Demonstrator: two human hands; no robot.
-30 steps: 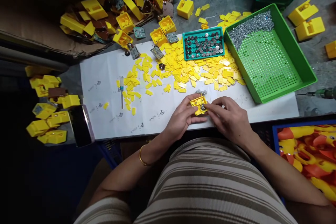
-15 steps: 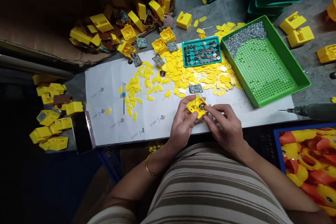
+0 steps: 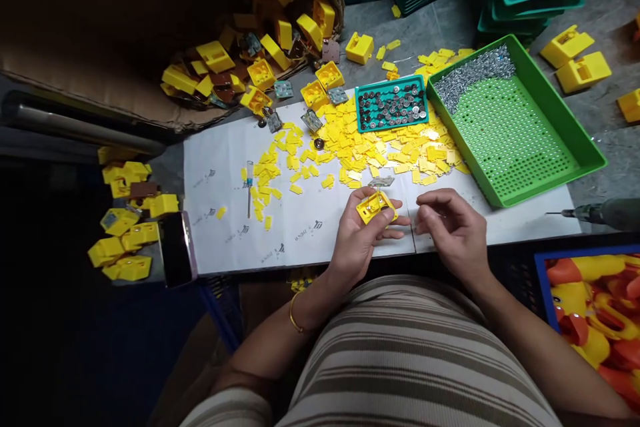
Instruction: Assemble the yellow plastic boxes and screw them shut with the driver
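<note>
My left hand (image 3: 357, 233) grips a small yellow plastic housing (image 3: 369, 211), its hollow side facing up. My thumb lies across the housing and covers part of a dark round disc inside it. Just beyond the housing's far edge is a small circuit board (image 3: 383, 181), joined to it by thin wires. To the right, apart from the housing, my right hand (image 3: 456, 232) hovers over the white paper's front edge. Its fingers are loosely curled with a gap between index finger and thumb, and nothing shows in them.
Loose yellow plates (image 3: 350, 147) cover the paper's middle. Behind them stands a teal tray (image 3: 358, 121) of metal discs, with a green basket (image 3: 560, 127) of screws to its right. A screwdriver (image 3: 249, 193) and phone (image 3: 176, 250) lie left; a power driver (image 3: 595, 213) points in from the right.
My right hand has come off the disc in the housing and moved right. The left hand still holds the housing, now tilted differently. The whole view has shifted slightly.
</note>
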